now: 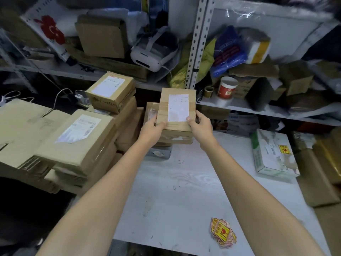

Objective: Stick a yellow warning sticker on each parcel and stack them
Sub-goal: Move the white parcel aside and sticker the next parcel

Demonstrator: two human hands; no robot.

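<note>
Grips cardboard parcel (164, 106) at near corners with left hand (154, 127) and right hand (198, 124), over parcel stack (175, 138) at white table's (175, 191) far edge. Judged light, stiff, tape-slick; best held by opposite edges.

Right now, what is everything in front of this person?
Cardboard parcel with white label: one, brown, held at table's far edge.
Cardboard parcels stacked beneath it: a few, brown, table's far edge.
Cardboard parcels piled left: several, brown, beside the table.
Box bearing a yellow sticker: one, green and white, table's right.
Loose warning stickers: a heap, yellow, table's near right.
Table: one, white, centre.
Plastic headset: one, white, left shelf.
Disposable cup: one, red and white, right shelf.
Left hand: grip on parcel's near left corner.
Right hand: grip on its near right corner.
</note>
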